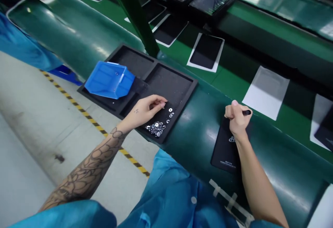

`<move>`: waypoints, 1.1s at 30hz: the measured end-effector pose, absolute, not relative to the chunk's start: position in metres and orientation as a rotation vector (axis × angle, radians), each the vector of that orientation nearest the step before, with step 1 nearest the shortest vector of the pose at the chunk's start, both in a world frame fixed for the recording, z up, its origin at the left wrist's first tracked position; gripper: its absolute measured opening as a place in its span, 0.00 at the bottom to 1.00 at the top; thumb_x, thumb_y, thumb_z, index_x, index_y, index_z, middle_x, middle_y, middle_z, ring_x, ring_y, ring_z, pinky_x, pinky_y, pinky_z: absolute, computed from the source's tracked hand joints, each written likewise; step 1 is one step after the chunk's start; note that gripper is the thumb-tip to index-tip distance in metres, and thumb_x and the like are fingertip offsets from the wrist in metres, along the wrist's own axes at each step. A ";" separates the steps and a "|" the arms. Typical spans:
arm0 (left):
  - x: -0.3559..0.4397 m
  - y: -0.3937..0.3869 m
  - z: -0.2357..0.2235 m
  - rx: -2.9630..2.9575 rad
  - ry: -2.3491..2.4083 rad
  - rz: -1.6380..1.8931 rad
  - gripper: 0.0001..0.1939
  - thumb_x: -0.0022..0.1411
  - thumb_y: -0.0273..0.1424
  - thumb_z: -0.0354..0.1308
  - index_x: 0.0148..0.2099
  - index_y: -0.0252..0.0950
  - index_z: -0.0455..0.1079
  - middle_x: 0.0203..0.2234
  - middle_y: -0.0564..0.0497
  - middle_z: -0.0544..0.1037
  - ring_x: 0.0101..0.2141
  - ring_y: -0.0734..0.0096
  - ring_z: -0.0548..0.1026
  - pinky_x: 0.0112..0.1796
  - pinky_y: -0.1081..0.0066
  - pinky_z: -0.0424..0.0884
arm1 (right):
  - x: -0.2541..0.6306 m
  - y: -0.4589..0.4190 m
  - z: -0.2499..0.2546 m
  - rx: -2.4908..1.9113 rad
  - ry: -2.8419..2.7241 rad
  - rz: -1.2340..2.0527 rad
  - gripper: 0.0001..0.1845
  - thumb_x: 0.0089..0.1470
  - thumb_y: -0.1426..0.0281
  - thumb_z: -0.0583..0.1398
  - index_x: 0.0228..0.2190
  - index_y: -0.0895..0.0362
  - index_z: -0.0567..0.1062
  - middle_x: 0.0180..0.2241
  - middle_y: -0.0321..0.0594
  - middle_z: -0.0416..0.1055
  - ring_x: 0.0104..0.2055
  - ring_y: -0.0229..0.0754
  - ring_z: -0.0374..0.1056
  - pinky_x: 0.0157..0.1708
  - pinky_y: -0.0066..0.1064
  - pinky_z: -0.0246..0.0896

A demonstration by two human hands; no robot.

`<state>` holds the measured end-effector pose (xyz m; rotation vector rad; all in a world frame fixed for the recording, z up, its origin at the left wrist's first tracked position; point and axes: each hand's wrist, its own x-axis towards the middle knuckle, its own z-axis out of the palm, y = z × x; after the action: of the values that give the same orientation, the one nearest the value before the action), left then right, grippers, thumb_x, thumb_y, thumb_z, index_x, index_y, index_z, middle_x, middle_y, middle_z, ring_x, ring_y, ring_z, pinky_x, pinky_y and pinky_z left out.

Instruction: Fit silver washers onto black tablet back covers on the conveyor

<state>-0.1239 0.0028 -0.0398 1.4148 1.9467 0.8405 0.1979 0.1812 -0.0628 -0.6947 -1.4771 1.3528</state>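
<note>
My left hand [152,108] hangs over a black compartment tray [171,82], its fingertips pinched together just above a heap of small metal washers [156,129]. Whether the fingers hold a washer is hidden. A few loose washers lie apart from the heap, nearer my fingers. A blue plastic parts bin [109,80] lies tipped on its side in the tray. My right hand [236,118] grips a slim black pen-like tool [246,112] in its fist, resting on a black phone back panel [225,148] on the dark green padded rail [197,131].
A green conveyor belt [234,72] runs beyond the rail, carrying black panels on white sheets [206,52]. A green upright post [134,14] stands behind the tray. Black-and-yellow hazard tape [91,117] marks the grey floor below on the left. Blue cloth [23,44] lies at the far left.
</note>
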 end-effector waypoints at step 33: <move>0.111 -0.005 -0.086 0.802 1.165 1.262 0.18 0.76 0.49 0.60 0.51 0.39 0.72 0.37 0.51 0.74 0.34 0.70 0.77 0.40 0.68 0.76 | 0.214 0.189 -0.045 -0.781 -1.351 1.423 0.39 0.66 0.46 0.63 0.15 0.50 0.53 0.13 0.27 0.45 0.16 0.33 0.42 0.17 0.31 0.40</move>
<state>0.1113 -0.0048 -0.0859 0.8024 1.1646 1.2623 0.2144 0.1892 -0.0451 -0.7812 -1.3509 1.4229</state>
